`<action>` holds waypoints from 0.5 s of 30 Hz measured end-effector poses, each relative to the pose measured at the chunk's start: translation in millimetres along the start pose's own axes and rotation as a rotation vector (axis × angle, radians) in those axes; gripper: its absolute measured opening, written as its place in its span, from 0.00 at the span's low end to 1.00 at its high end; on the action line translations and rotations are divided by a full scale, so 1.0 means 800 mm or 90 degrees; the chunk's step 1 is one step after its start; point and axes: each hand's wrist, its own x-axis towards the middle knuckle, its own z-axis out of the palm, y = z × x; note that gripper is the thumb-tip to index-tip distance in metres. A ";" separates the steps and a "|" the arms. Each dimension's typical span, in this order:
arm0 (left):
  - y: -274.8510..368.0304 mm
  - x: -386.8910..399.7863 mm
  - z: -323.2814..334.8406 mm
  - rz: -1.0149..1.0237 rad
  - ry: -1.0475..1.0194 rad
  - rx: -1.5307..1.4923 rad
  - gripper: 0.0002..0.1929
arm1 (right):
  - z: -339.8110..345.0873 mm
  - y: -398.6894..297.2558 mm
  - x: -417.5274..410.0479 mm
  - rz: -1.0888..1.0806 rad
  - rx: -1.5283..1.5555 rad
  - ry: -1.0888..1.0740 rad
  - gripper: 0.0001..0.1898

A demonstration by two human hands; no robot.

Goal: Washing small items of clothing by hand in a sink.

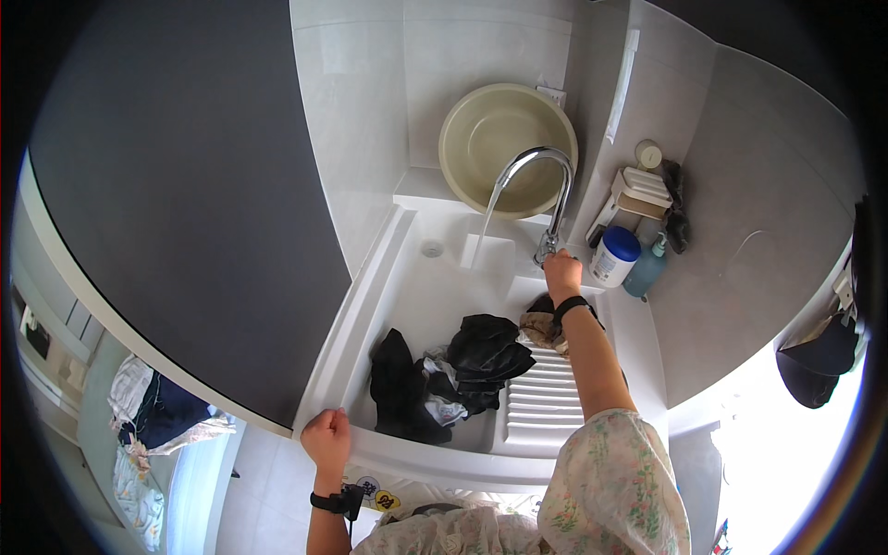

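Note:
Water runs from the chrome gooseneck faucet point(570, 182) into the white laundry sink point(444, 288). My right hand point(562, 272) is closed around the faucet's handle at its base, which the fingers mostly hide. At the sink's front left corner my left hand point(327, 437) rests on the rim, its fingers curled; whether it grips the edge is unclear. Wet black clothes point(485, 350) and a grey-white cloth point(444, 409) lie in the basin, left of the ribbed washboard point(544, 399). A brown cloth point(538, 327) lies at the washboard's top, partly behind my right forearm.
A beige plastic basin point(479, 132) leans behind the faucet. To the right stand a white tub with a blue lid point(613, 257) and a blue pump bottle point(645, 270), below a wall-mounted soap box point(642, 193). A dark panel point(194, 208) borders the left side.

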 end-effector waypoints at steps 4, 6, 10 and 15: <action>0.000 0.000 0.001 -0.003 0.002 0.002 0.12 | -0.018 0.002 -0.003 -0.018 0.025 0.025 0.06; -0.001 0.000 0.001 -0.001 0.003 0.000 0.12 | -0.020 0.003 -0.002 -0.022 0.026 0.015 0.06; 0.000 0.001 -0.002 -0.001 -0.003 0.008 0.11 | -0.023 0.006 -0.002 -0.045 0.043 0.020 0.06; 0.000 0.000 0.001 -0.001 0.003 0.020 0.11 | -0.027 0.016 0.004 -0.085 0.050 -0.057 0.06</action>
